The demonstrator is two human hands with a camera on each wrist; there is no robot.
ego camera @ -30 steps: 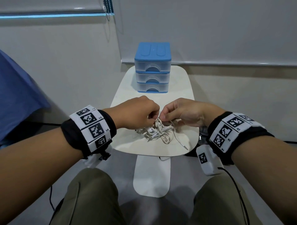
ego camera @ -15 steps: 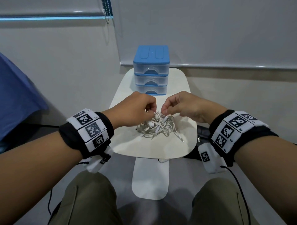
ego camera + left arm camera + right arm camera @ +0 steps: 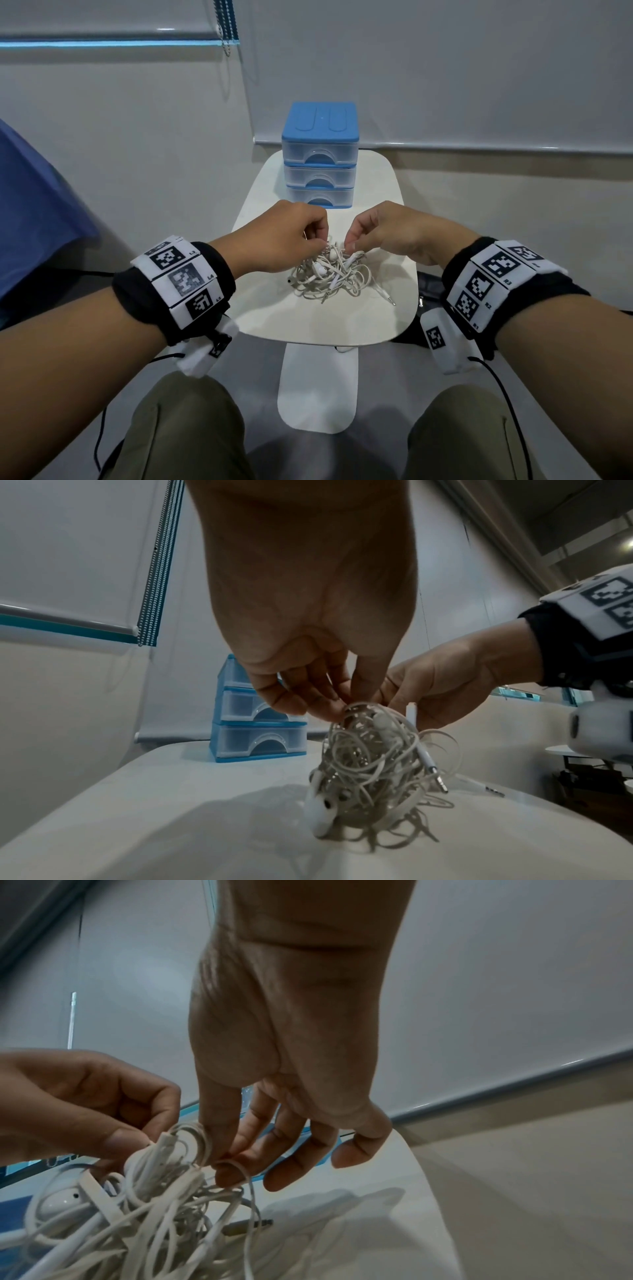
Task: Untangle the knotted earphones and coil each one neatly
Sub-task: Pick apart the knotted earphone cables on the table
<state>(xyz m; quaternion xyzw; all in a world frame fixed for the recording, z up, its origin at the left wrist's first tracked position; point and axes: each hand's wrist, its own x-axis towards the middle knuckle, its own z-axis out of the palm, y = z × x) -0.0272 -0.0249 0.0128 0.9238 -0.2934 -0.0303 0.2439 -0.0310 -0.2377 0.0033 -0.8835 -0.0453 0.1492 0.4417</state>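
Note:
A tangled clump of white earphones [image 3: 330, 274] lies on the small white table [image 3: 308, 318]. Its top is lifted a little by both hands. My left hand [image 3: 291, 236] pinches cord loops at the clump's top left; in the left wrist view that hand [image 3: 318, 691] has its fingertips curled onto the tangled earphones [image 3: 369, 772]. My right hand [image 3: 383, 229] pinches a loop at the top right, and in the right wrist view its thumb and forefinger [image 3: 222, 1150] close on a strand of the earphones [image 3: 143, 1204]. An earbud [image 3: 320, 817] and a jack plug [image 3: 435, 773] hang out of the clump.
A blue-topped set of three clear drawers [image 3: 320, 156] stands at the table's far end, just beyond my hands. A loose jack plug [image 3: 388, 298] trails toward the table's right edge. My knees are below the near edge. A wall with blinds is behind.
Both hands have moved a little away from me and slightly apart, keeping hold of the clump's top. The tangle has shifted with them toward the drawers.

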